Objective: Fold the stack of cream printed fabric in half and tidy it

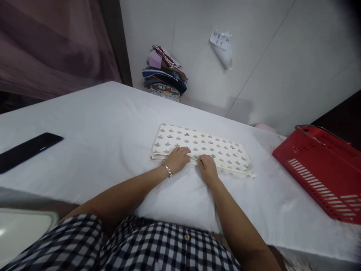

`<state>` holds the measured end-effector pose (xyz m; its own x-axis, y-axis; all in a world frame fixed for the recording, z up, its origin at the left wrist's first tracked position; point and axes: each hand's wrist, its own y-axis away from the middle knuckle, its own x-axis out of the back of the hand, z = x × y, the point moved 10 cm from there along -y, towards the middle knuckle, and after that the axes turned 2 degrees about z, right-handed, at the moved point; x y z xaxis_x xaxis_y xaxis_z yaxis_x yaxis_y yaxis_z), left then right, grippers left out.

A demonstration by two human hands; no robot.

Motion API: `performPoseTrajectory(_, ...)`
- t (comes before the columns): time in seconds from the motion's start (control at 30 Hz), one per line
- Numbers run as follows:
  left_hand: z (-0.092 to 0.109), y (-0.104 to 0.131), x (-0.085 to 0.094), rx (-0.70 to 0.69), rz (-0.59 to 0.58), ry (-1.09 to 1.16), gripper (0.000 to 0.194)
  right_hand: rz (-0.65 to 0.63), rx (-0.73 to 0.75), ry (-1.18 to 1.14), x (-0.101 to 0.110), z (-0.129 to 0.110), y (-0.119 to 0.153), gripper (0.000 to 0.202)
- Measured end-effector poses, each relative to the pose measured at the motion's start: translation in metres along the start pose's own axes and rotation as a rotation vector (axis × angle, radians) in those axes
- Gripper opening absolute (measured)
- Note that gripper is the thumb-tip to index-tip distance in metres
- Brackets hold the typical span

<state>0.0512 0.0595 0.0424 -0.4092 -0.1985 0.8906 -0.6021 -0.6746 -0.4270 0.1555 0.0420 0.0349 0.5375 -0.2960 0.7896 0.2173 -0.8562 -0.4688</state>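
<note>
Where the folded cloth lies: on the white-covered table, in front of the person, its long sides running from left to right.
Cloth pattern: small gray motifs on cream, with a few outlined in red, green and dark blue, and a yellow one near the right end.
Left hand: fingers together and bent over the cloth's near edge; the thumb is hidden, so whether it grips cannot be told.
Right hand: curled narrow, with the near edge pinched at its fingertips, just beside the left hand.
Left wrist: a silvery bracelet.
Black flat object: on the table, well apart from the cloth, at the left.
Red basket: at the table's right end, slotted sides, metal handle.
Stack of fabrics: beyond the table's far edge, in mixed colors.
Handwritten paper: in a clear bag, against the pale paneled surface.
Clothing: a black-and-white checked shirt.
</note>
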Motion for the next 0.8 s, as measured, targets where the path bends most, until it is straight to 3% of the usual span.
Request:
performPoseTrajectory(0.33,0.025,0.014,0.013,-0.189,0.106,-0.053,0.026,0.000,0.051,0.031,0.001,-0.008,0.003,0.016)
performPoseTrajectory(0.8,0.013,0.012,0.004,-0.112,0.019,-0.026,0.022,-0.004,0.150,0.051,-0.003,-0.013,0.010,0.018)
